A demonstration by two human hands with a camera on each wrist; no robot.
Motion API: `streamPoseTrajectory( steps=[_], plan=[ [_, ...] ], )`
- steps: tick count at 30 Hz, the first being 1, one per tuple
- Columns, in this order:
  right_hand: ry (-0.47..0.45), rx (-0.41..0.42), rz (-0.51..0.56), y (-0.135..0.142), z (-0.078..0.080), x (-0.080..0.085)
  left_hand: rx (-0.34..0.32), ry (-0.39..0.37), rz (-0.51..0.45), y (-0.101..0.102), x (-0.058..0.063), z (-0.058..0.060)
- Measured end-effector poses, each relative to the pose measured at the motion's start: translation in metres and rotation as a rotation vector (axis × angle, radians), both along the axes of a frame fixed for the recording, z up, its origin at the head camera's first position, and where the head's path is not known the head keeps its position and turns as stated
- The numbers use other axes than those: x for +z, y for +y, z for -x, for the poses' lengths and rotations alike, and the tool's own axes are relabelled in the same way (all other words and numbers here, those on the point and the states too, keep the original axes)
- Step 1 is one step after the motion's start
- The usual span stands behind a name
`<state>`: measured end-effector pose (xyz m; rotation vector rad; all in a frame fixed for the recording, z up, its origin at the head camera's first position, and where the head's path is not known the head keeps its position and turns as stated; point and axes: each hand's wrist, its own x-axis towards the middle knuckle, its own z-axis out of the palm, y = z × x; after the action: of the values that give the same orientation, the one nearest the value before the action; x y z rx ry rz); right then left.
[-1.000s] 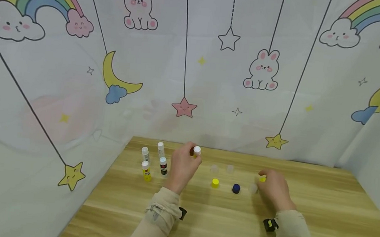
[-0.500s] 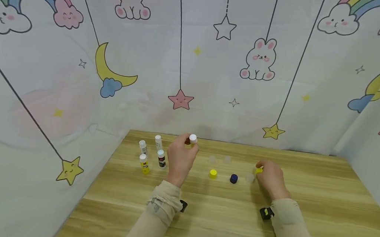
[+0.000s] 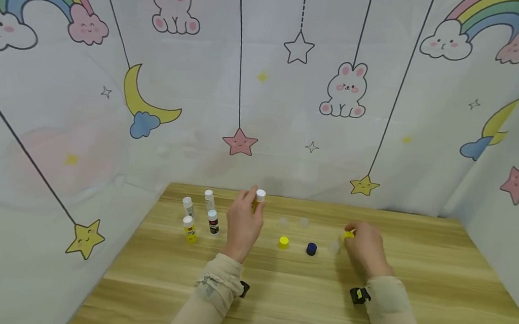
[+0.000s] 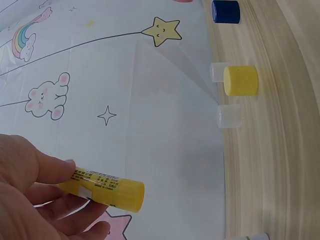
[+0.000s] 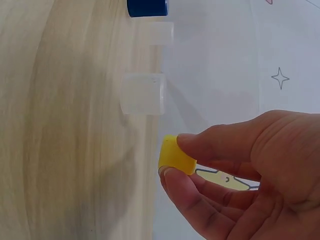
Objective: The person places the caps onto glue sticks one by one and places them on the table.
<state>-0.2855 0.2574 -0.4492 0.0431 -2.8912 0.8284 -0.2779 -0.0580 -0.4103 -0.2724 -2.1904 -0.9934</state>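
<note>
My left hand (image 3: 244, 227) grips a yellow glue stick (image 4: 107, 187) between thumb and fingers, raised above the table. Its white end points up in the head view; printed text shows along the tube in the left wrist view. My right hand (image 3: 367, 247) pinches a small yellow cap (image 5: 176, 156) between thumb and fingertips. Beside that hand stands a clear cap (image 5: 143, 94). A navy cap (image 3: 311, 249) and another yellow cap (image 3: 283, 243) stand on the table between my hands, with two clear caps (image 3: 304, 222) behind them.
To the left of my left hand stand a yellow glue stick (image 3: 189, 230), a black-labelled one (image 3: 213, 222) and two whitish ones (image 3: 209, 200). The wooden table (image 3: 294, 307) meets a printed curtain (image 3: 192, 85) at its back and sides.
The head view shifts slightly, so the whole scene moves a little left. My left hand keeps the glue stick, lifted slightly higher; my right hand keeps its pinch on the yellow cap.
</note>
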Motion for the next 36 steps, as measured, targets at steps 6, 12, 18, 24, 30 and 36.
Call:
streamPoseTrajectory(
  steps=[6, 12, 18, 24, 30, 36],
  plan=[
    [0.086, 0.024, -0.041, -0.005, -0.005, 0.001, -0.012, -0.028, 0.008, -0.005, -0.001, 0.000],
    [0.078, 0.059, -0.092, -0.012, -0.015, -0.008, -0.014, -0.089, -0.002, -0.010, -0.012, -0.008],
    [0.102, 0.064, -0.127, -0.019, -0.011, -0.002, -0.047, -0.011, 0.076, -0.013, -0.012, -0.006],
    [0.148, 0.093, -0.173, -0.019, -0.007, 0.014, -0.093, -0.005, 0.113, -0.011, -0.002, -0.001],
    [0.232, 0.128, -0.202, -0.021, -0.009, 0.019, -0.136, -0.032, 0.125, -0.009, -0.001, -0.005],
    [0.290, 0.157, -0.175, -0.029, -0.011, 0.019, -0.183, -0.074, 0.184, -0.005, -0.004, -0.010]
  ],
)
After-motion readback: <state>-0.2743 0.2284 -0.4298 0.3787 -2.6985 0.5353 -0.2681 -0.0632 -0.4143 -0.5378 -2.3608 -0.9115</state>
